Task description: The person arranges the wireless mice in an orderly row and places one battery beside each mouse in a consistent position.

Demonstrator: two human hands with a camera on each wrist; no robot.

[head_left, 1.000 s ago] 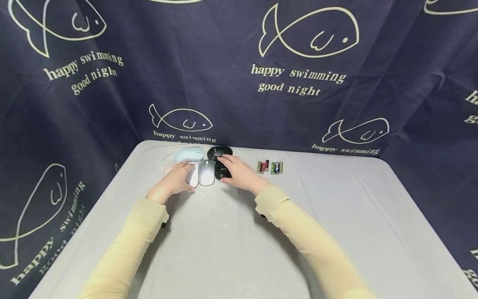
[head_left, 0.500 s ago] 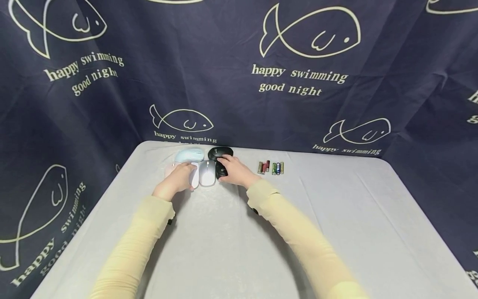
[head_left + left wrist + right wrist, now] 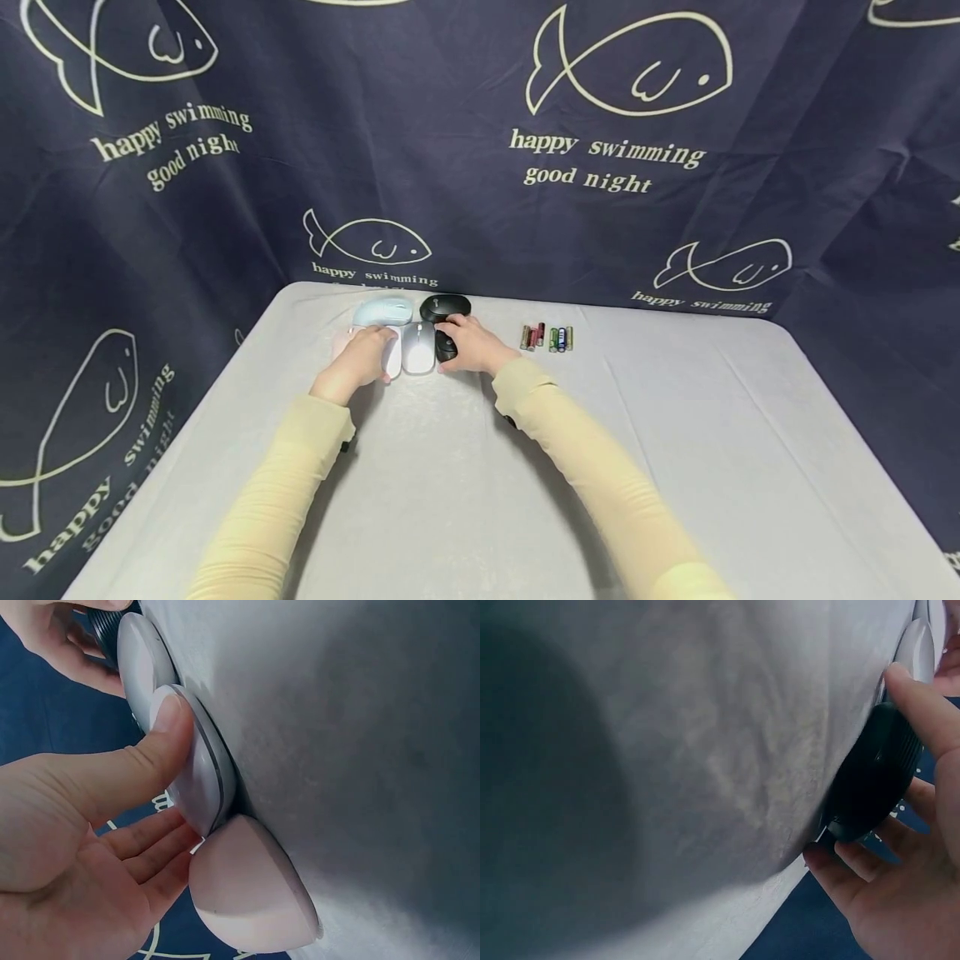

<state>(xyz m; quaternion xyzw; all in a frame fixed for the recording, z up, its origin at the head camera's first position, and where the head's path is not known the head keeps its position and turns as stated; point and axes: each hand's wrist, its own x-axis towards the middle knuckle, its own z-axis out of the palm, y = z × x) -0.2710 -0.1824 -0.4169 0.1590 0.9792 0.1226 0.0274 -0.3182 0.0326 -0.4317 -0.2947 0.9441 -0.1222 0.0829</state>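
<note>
My left hand (image 3: 357, 360) lies over a white computer mouse (image 3: 393, 357). In the left wrist view the thumb is on the white mouse's near end, with the fingers along its far side. A pink mouse (image 3: 251, 889) sits beside it, mostly hidden by the hand in the head view. My right hand (image 3: 476, 345) grips a small black mouse (image 3: 445, 347), its thumb at the near side and fingers curled round the far side. Between the two hands stands a silver-grey mouse (image 3: 418, 350), close against the white and black ones.
Behind this row are a light blue mouse (image 3: 382, 312) and another black mouse (image 3: 446, 306). To the right lie two small groups of batteries, one red and brown (image 3: 532, 337), one green, blue and gold (image 3: 561, 339). A navy fish-print curtain rises behind the pale tabletop (image 3: 480, 483).
Both hands have drawn slightly inward and closed on the mice, the left on the white one and the right on the small black one. The mice sit closer together.
</note>
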